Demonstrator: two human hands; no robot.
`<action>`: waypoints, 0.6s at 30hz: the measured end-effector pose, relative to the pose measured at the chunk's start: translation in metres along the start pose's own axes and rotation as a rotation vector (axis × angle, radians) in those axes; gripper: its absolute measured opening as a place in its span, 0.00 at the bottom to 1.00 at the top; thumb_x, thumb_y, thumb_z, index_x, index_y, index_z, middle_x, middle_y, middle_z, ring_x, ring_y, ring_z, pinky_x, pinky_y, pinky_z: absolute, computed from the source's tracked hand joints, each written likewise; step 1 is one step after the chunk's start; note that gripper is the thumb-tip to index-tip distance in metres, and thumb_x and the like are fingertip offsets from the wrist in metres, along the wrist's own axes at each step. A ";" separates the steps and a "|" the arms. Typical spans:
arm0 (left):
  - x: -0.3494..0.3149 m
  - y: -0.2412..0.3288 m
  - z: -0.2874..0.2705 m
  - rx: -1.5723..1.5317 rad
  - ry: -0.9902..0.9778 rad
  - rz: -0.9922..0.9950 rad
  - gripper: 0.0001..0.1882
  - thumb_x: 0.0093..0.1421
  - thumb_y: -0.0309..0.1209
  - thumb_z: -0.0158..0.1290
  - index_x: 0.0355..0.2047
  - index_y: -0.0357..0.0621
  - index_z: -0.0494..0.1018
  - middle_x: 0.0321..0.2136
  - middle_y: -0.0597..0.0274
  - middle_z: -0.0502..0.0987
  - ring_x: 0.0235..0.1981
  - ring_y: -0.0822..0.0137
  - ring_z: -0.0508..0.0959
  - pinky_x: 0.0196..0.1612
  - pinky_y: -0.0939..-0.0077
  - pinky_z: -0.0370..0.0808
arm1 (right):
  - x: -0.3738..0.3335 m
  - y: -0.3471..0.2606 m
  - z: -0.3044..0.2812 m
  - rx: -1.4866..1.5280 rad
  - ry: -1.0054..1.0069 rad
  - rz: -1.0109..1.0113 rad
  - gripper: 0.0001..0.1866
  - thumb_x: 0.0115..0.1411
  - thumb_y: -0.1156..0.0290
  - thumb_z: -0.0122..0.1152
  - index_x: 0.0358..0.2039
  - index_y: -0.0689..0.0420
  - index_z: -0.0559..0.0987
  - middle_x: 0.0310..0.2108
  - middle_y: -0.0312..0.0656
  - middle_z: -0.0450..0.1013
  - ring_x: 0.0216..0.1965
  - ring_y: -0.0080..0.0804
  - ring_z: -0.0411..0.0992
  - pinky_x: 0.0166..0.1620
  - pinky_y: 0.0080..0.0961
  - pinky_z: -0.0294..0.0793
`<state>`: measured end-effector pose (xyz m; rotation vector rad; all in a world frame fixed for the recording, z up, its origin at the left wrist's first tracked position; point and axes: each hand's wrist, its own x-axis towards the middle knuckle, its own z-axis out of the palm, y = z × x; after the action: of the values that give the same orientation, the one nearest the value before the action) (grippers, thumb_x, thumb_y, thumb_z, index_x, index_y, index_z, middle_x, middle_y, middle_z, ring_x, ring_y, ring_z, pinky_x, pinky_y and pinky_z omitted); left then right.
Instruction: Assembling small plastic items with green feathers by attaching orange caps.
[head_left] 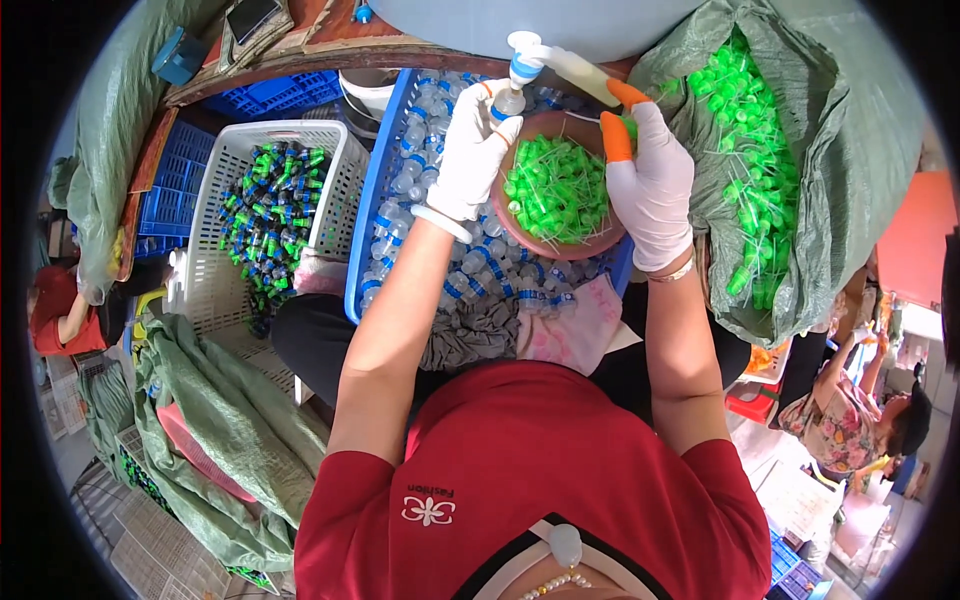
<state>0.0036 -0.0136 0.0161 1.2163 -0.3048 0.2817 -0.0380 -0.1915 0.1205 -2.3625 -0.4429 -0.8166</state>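
Note:
My left hand (pixel 468 150), in a white glove, grips a small clear bottle (pixel 509 103) upright. The bottle's mouth sits right under a white and blue tap (pixel 524 65). A pale, tube-like handle (pixel 580 72) slants from the tap toward my right hand (pixel 652 185). That hand wears a white glove with orange covers on the thumb and forefinger. A green cap shows partly between these two fingers, and the forefinger reaches the handle's end. Below lies a pinkish-brown bowl (pixel 513 225) of green caps (pixel 555 190) with thin white stems.
Under the bowl, a blue crate (pixel 357 255) holds many clear bottles. A white basket (pixel 212 200) of dark, green-topped bottles stands left. On the right, a green sack (pixel 840 150) gapes over more green caps. A large grey-blue drum (pixel 470 22) rises behind the tap. Other people work at both sides.

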 end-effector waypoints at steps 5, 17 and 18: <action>-0.004 0.001 -0.002 -0.026 0.000 -0.084 0.22 0.60 0.16 0.52 0.55 0.38 0.65 0.47 0.61 0.72 0.48 0.71 0.72 0.54 0.75 0.69 | -0.002 0.006 0.005 -0.002 0.021 -0.035 0.16 0.62 0.76 0.61 0.51 0.54 0.78 0.25 0.44 0.75 0.20 0.29 0.68 0.26 0.25 0.69; -0.005 -0.004 -0.006 0.011 0.004 -0.078 0.22 0.60 0.17 0.53 0.55 0.41 0.66 0.48 0.63 0.71 0.47 0.72 0.71 0.55 0.73 0.69 | -0.002 0.005 0.007 0.035 0.014 -0.009 0.15 0.61 0.77 0.62 0.50 0.55 0.78 0.26 0.43 0.75 0.19 0.27 0.66 0.25 0.23 0.67; -0.004 -0.004 -0.006 0.020 0.003 -0.072 0.22 0.60 0.17 0.53 0.55 0.41 0.66 0.48 0.63 0.71 0.47 0.72 0.71 0.55 0.74 0.69 | -0.002 0.005 0.007 0.034 0.014 -0.010 0.15 0.61 0.77 0.62 0.50 0.55 0.78 0.26 0.43 0.75 0.19 0.27 0.66 0.25 0.23 0.67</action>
<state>0.0013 -0.0095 0.0093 1.2433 -0.2557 0.2250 -0.0340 -0.1911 0.1127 -2.3232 -0.4593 -0.8237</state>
